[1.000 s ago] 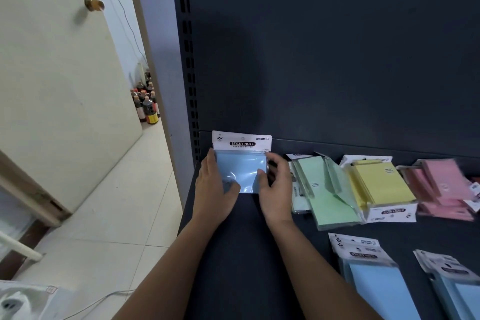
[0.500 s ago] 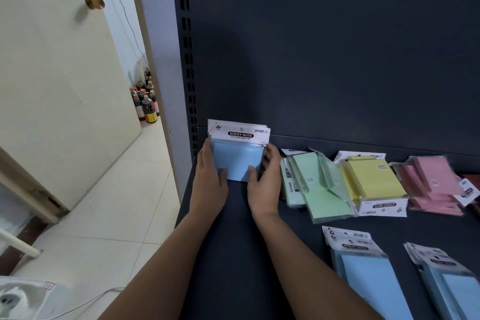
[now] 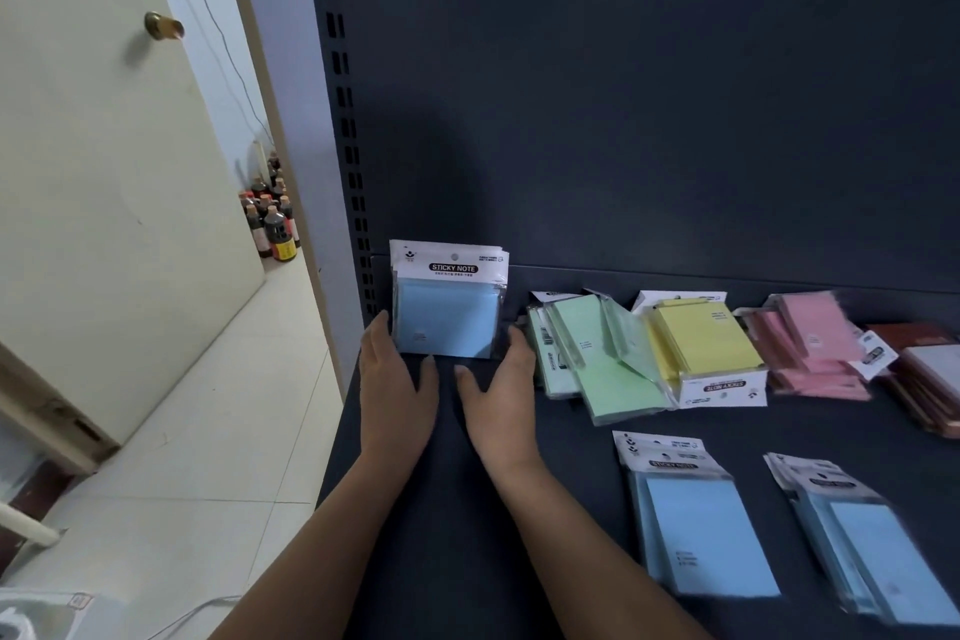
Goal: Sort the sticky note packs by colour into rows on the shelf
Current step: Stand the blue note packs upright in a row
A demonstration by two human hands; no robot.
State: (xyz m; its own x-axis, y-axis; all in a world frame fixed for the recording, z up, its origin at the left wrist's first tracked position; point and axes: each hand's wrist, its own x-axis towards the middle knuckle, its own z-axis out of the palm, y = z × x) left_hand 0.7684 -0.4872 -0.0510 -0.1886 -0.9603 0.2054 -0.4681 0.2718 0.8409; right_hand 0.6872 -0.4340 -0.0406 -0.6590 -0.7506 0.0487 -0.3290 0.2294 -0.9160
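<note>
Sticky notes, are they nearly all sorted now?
About halfway. Done: green packs, yellow packs and pink packs sit grouped by colour along the back, though untidily. In hand: left hand and right hand, fingers straight, flank the standing blue packs in the back corner. Left: the front blue stacks, lying flat, need to join them.

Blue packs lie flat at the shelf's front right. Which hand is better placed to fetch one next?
Probably right: the right hand is nearer the flat blue packs; the left hand is left of the upright blue stack.
</note>
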